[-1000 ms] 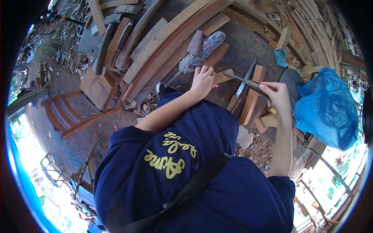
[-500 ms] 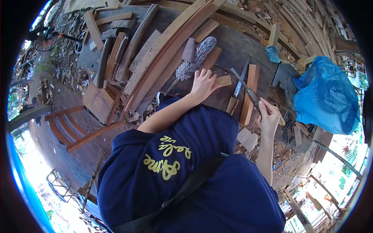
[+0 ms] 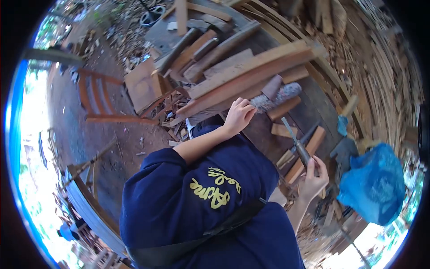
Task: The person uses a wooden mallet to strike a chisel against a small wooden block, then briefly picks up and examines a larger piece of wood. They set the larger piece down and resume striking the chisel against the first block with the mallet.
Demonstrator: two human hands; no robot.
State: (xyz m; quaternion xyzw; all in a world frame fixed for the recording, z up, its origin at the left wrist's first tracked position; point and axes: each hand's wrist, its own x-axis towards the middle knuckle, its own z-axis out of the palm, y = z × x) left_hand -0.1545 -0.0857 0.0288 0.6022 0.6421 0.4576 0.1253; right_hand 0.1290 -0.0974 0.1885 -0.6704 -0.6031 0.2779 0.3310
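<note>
A chisel [image 3: 302, 153] with a dark handle is in my right hand [image 3: 316, 176], its blade angled up and left above the bench. My left hand [image 3: 239, 116] is closed at the near end of a fluffy grey duster [image 3: 277, 99], whose handle is hidden by the fingers. A brownish cylinder-like piece [image 3: 272, 87] lies against the duster. A small wooden block [image 3: 284, 130] rests on the dark bench between the hands. Beside the chisel lie a long blade with a pale wooden handle [image 3: 285, 158] and a reddish wooden strip [image 3: 309, 152].
Long wooden beams [image 3: 251, 71] cross the bench on the far left side. A blue plastic bag [image 3: 374, 184] sits at the right. On the ground at left is a slatted wooden chair [image 3: 101, 96]. Wood scraps and shavings surround the bench.
My left hand has let go of the small block and closed at the duster's handle end. The chisel stays in my right hand. The whole view has turned and shifted.
</note>
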